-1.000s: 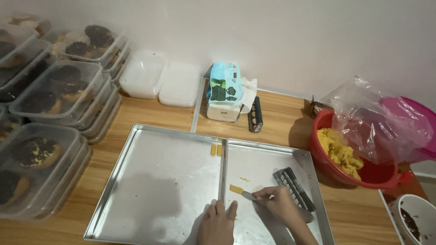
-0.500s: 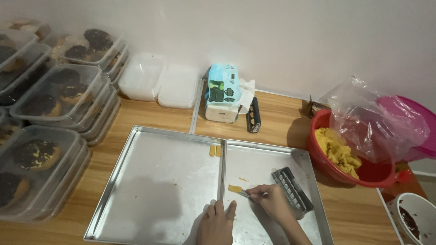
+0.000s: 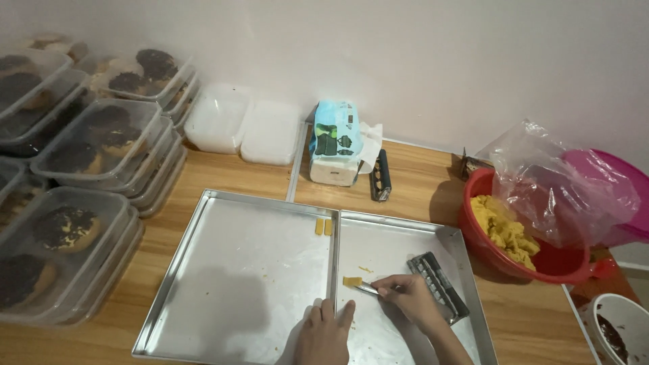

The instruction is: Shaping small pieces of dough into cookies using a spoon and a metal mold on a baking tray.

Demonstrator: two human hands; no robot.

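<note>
Wood table [image 3: 223, 179] w/ two trays: right hand [image 3: 410, 301] grips knife [image 3: 365, 288] (dough piece [image 3: 351, 281]), left hand [image 3: 326, 329] flat, open.

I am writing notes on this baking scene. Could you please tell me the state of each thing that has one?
Left tray: flat, two dough pieces at its far right corner.
Right tray: holds a dough piece and a mould.
Right hand: grips a thin tool touching the dough piece.
Left hand: rests where the trays meet.
Red bowl: holds yellow dough, partly under a plastic bag.
Clear boxes: stacked, lidded, filled.
</note>
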